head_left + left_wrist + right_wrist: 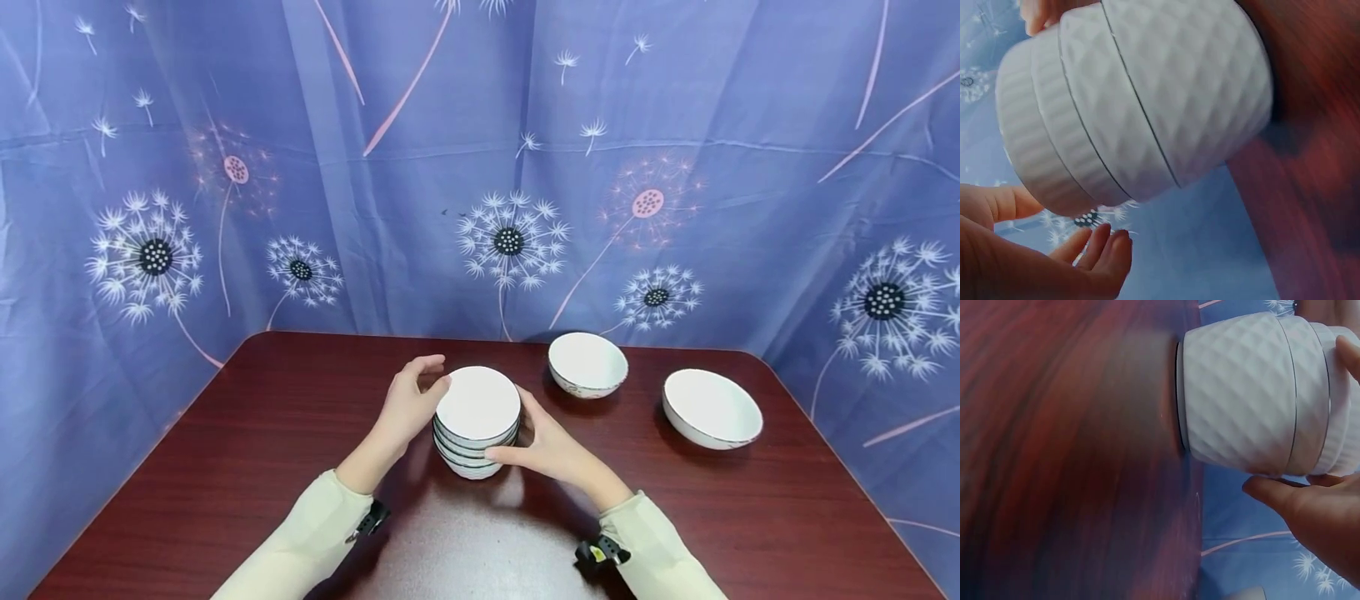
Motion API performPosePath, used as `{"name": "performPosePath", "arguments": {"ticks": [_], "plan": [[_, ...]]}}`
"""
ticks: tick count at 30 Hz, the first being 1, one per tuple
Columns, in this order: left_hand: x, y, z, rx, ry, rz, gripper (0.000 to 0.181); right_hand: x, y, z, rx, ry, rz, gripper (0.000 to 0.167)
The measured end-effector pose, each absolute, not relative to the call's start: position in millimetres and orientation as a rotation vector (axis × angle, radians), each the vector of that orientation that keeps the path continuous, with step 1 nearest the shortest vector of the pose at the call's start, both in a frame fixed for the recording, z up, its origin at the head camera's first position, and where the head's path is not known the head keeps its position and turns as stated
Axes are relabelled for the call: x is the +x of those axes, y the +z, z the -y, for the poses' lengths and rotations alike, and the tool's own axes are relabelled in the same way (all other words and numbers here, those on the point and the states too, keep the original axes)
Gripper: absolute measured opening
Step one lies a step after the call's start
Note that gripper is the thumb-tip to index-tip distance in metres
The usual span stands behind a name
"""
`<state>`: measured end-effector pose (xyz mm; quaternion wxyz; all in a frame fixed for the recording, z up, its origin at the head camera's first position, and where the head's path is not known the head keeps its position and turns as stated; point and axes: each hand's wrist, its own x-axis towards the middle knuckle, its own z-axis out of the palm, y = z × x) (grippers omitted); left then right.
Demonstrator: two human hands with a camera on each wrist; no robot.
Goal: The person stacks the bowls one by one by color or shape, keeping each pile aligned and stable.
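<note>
A stack of several white bowls with thin dark rims stands upright on the table. In the left wrist view the lower bowls have a diamond-patterned outside and the upper ones a ribbed one. My right hand holds the stack from the right, thumb across its front and fingers round the far side, partly hidden. To the left, my left hand has its thumb close beside the top bowl's rim. Its fingers are loosely bent and apart from the bowls.
A white bowl with a patterned outside stands near the table's back edge, right of the stack. Farther right is another white bowl. Behind the dark red wooden table hangs a blue curtain with dandelion prints.
</note>
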<state>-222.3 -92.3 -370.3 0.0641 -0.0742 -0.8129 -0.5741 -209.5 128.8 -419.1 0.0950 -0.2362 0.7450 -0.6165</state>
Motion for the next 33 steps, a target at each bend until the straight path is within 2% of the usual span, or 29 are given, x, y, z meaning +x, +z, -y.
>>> {"name": "performPosePath", "arguments": {"ticks": [10,21,33], "plan": [[-200.2,-358.3,71.5,-0.301,-1.523,2.401,0.046,-202.8,-412.6,-153.5,-0.654,-1.687,-2.410,0.078],[-176.3,-348.3,30.1,-0.517,-1.447,2.271,0.050,-205.7,-404.0,-191.8,-0.727,-1.897,-2.539,0.052],[-168.0,-353.9,-20.7,-0.654,-1.546,2.363,0.053,-194.2,-393.0,-242.4,-0.489,-1.973,-2.859,0.040]]}}
